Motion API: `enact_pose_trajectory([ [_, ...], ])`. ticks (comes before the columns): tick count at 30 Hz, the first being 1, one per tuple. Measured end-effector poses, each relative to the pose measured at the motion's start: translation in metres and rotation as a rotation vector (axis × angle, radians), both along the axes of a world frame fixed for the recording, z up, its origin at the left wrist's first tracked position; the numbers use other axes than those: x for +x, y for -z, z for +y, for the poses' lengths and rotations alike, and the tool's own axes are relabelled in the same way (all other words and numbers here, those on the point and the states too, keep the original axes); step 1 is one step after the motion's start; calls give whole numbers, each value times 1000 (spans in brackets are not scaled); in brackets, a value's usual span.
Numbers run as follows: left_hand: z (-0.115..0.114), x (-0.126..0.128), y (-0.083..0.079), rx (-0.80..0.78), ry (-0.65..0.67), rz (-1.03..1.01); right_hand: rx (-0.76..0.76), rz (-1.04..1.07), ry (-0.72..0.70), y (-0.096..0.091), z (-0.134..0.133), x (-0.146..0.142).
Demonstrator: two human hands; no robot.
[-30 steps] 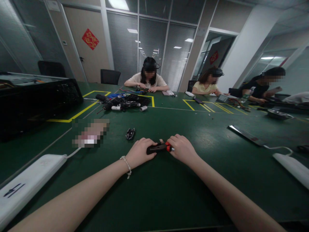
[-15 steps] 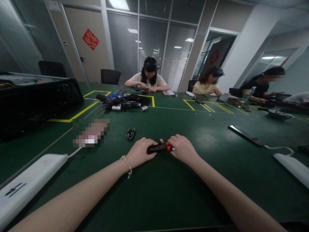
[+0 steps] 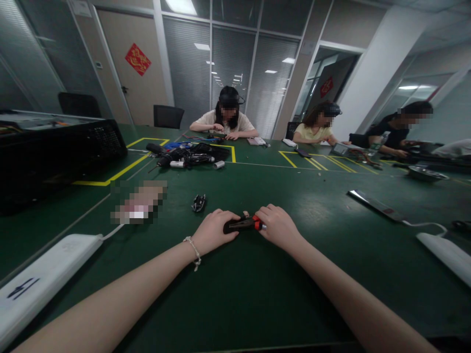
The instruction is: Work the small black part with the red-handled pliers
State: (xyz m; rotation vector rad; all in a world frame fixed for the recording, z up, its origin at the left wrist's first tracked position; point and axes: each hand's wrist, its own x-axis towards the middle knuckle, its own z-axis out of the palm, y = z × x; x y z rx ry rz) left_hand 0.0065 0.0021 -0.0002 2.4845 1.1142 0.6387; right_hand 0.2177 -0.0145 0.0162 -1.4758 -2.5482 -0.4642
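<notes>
Both my hands rest on the green table (image 3: 235,294) and meet over a pair of pliers (image 3: 243,224) with black and red handles. My left hand (image 3: 213,232), with a bead bracelet on its wrist, is closed round the black end of the pliers. My right hand (image 3: 277,226) is closed round the red end. A small black part (image 3: 198,202) lies on the table a little beyond my left hand.
A white power strip (image 3: 40,279) lies near left, another white one (image 3: 447,255) near right with a flat silver bar (image 3: 373,206). A black case (image 3: 55,152) stands far left. A pile of tools (image 3: 186,156) lies mid-table. Three people sit at the far side.
</notes>
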Motion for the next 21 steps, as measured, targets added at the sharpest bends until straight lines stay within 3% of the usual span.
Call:
enact_pose_trajectory([
  [21, 2, 0, 0, -23, 26, 10, -8, 17, 3, 1, 1, 0],
])
